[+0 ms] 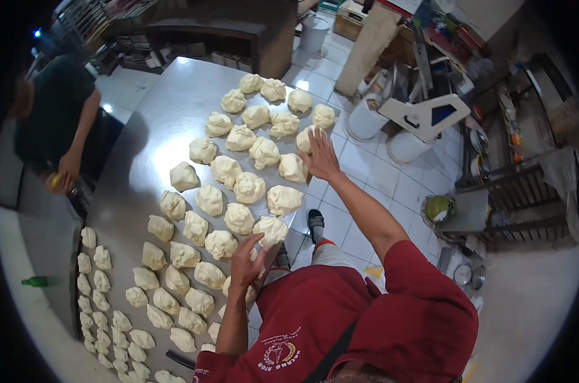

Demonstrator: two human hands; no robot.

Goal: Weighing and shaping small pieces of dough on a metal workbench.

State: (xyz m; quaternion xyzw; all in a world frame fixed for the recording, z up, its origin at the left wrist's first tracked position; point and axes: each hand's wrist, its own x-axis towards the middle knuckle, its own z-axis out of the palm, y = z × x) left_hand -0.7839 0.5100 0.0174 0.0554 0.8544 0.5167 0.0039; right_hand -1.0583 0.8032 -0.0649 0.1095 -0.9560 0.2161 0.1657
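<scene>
Many pale, rough dough lumps [239, 218] lie in loose rows on a shiny metal table [155, 108]. Stretched out toward the table's right edge, my right hand [323, 159] rests its spread fingers against a dough lump [305, 140]. My left hand [243, 263] is closer to my body, with fingers bent but apart. Its fingertips are at the lower side of another dough lump [271, 230] by the near edge; whether they press on it I cannot tell. Part of the dough behind this hand and forearm is hidden.
Smaller dough pieces [101, 281] crowd the table's lower left. A dark-handled tool [180, 359] lies near my left sleeve. Across the table stands a person [60, 121] holding something partly yellow. White buckets [366, 118] and a white-framed machine [427, 118] stand on the tiled floor to the right.
</scene>
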